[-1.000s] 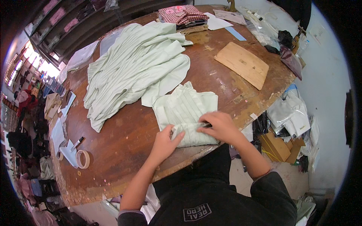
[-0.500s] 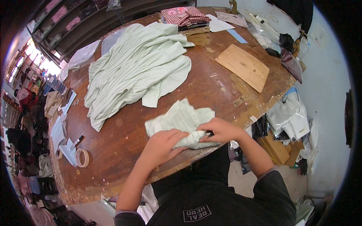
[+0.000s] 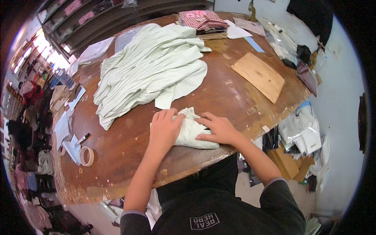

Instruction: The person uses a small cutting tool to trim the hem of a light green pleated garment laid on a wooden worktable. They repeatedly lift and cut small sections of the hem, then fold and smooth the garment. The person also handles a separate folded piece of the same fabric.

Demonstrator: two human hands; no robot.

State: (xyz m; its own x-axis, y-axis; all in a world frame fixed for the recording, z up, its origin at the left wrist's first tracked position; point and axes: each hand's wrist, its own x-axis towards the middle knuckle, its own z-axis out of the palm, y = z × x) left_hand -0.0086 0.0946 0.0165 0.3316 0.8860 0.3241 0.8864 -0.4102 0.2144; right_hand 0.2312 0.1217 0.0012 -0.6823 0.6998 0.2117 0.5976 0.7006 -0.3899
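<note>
A pale green cloth garment, folded into a compact bundle [image 3: 192,137], lies on the table near its front edge. My left hand [image 3: 164,127] rests on the bundle's left side, fingers stretched out over the cloth. On its right side my right hand [image 3: 221,130] presses down with thumb and fingers spread apart. A small dark thing [image 3: 206,128] shows beside the right hand's fingers; its kind cannot be made out. Beyond the hands, a large heap of pale green garments [image 3: 152,66] is spread across the table.
The brown wooden table [image 3: 129,152] carries a tan wooden board [image 3: 259,76] at right and folded checked shirts [image 3: 201,19] at the back. Left lie a tape roll [image 3: 86,156], a marker [image 3: 82,139] and blue paper pieces [image 3: 72,150]. Bagged goods [image 3: 303,127] stand below the right edge.
The loosely bunched cloth is now a flatter, neater bundle. My left hand has moved up onto its left side; my right hand has opened from its grip and spread over the right side.
</note>
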